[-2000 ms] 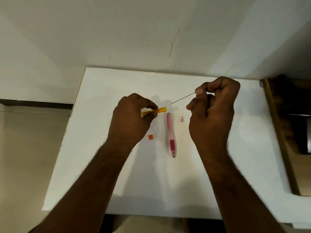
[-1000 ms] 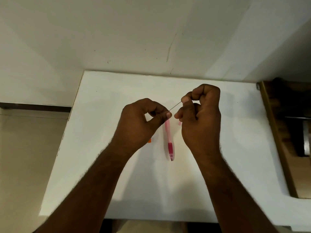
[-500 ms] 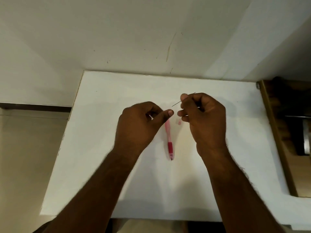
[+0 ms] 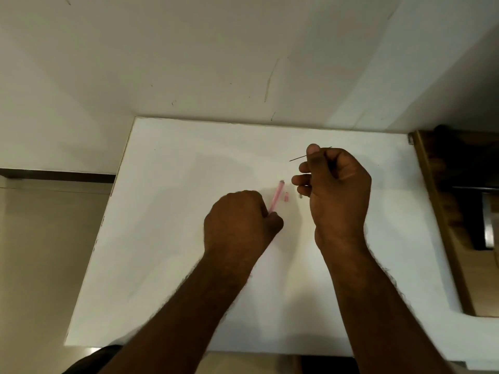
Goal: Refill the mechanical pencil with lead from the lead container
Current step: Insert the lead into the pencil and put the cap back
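My left hand (image 4: 240,220) is closed around the lower part of the pink mechanical pencil (image 4: 276,195), whose upper end sticks out up and to the right of the fist. My right hand (image 4: 334,184) pinches a thin dark pencil lead (image 4: 297,158) between thumb and fingers, held above the white table (image 4: 167,238). A small pink cap (image 4: 286,197) lies on the table just right of the pencil. The yellow lead container is hidden from view.
A small grey piece (image 4: 300,196) lies beside my right hand's fingers. A brown wooden piece of furniture (image 4: 442,211) stands along the table's right edge. A white wall rises behind the table, and beige floor lies to the left.
My left hand has dropped down onto the pencil and closed on it, tilting its top to the right. My right hand has moved right and away with the lead.
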The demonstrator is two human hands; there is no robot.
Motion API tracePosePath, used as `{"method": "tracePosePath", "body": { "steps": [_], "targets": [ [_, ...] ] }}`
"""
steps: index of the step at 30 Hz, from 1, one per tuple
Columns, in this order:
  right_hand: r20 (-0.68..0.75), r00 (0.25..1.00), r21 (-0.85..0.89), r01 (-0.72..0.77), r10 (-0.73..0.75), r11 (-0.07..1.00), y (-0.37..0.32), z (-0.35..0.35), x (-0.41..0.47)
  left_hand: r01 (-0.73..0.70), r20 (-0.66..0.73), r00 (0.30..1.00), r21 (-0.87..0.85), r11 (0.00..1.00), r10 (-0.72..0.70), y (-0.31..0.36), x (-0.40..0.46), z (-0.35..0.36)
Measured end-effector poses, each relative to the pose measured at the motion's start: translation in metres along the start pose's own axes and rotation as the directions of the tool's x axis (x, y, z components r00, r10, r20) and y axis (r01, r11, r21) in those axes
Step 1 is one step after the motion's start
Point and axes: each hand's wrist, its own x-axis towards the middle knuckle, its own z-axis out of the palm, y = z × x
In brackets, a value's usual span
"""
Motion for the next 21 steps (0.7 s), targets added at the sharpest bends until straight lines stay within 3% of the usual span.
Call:
{"method": "tracePosePath", "body": {
  "steps": [5, 10, 21],
  "targets": [
    [0.016, 0.997, 0.153, -0.079, 0.077, 0.985, -0.008, -0.001, -0.001, -0.144, -0.204, 0.973, -0.173, 0.974, 0.107, -0.001, 0.001, -0.021],
    [0.049, 0.998, 0.212, -0.057, 0.047, 0.976, -0.012, 0.002, -0.005, -0.277, -0.329, 0.925, -0.243, 0.930, 0.189, -0.001, 0.001, -0.027],
    [0.064, 0.998, 0.235, -0.011, -0.004, 0.972, -0.014, 0.002, -0.004, -0.317, -0.351, 0.910, -0.245, 0.916, 0.221, -0.005, 0.003, -0.030]
  ]
}}
